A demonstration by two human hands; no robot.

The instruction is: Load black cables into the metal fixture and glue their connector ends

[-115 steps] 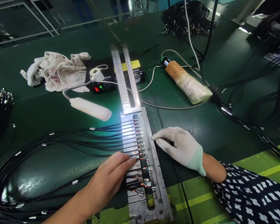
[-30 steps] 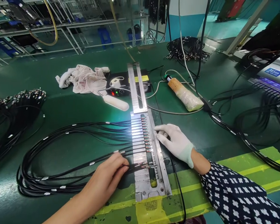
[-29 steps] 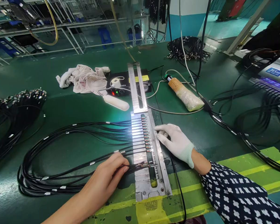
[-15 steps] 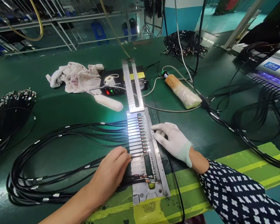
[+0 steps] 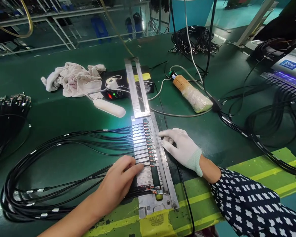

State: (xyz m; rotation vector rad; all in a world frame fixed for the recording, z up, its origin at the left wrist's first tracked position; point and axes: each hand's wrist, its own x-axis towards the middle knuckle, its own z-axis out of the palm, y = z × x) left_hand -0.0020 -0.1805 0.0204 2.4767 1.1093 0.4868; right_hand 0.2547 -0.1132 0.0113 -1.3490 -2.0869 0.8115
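A metal wiring jig (image 5: 144, 207) lies lengthwise before me, with black cables (image 5: 88, 132) laid side by side in its slots. Their small connector ends (image 5: 150, 144) line up along the rail. My left hand (image 5: 122, 179) is bare and closed on a black cable at the jig's left edge, thumb stretched along the cable; the finger pads are hidden. Wearing a white glove, my right hand (image 5: 181, 148) rests at the jig's right edge. Its index finger and thumb are apart, their tips at the rail, while the other fingers curl underneath. Several connectors (image 5: 158, 191) sit grouped at the near end.
A glowing white lamp (image 5: 110, 108) lies beyond the cables. Behind it are a black control box (image 5: 118, 93) and crumpled cloth (image 5: 72, 79). A wrapped wooden-handled tool (image 5: 192, 93) lies right of the jig. Cable bundles (image 5: 8, 118) flank the green table; a UV unit (image 5: 291, 65) stands right.
My left thumb has slid forward to the right along the cable, onto the jig. The right hand stays at the rail. The view has shifted slightly.
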